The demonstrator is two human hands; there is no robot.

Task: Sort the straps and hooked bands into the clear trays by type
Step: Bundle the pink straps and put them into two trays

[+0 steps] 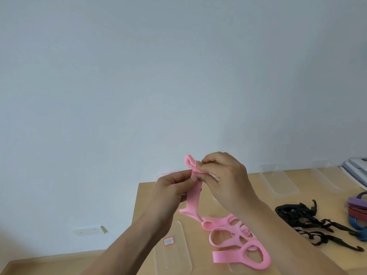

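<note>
Two bare hands meet in the middle of the head view, raised above a light wooden table (151,197). Between them is a long, flat pink elastic strap (194,197) with oval loops along its length. The left hand (172,192) pinches the strap between thumb and fingers, just below its upper end. The right hand (228,179) has its fingers curled and grasps the folded upper end, where a small pink loop sticks up to the left of the fingers. From the hands the strap hangs down to the table and continues to the right as a heap of pink loops. These lie on the wood in front of the right forearm. I cannot tell if the heap is one strap or several.

Between the two forearms, near the front edge, lies a long clear plastic tray (178,261) with a small red-bordered label (168,241) at its far end. The writing on it is too small to read. Two more clear trays, the nearer far tray (278,181) and the farther far tray (329,175), lie side by side at the back of the table.

Right of the right forearm, a tangled bunch of black hooked bands (301,217) lies on the wood. At the right border is a stack of ribbed purple, red and blue bands (357,212), partly cut off. Behind the table stands a pale blue-grey wall (178,76).
</note>
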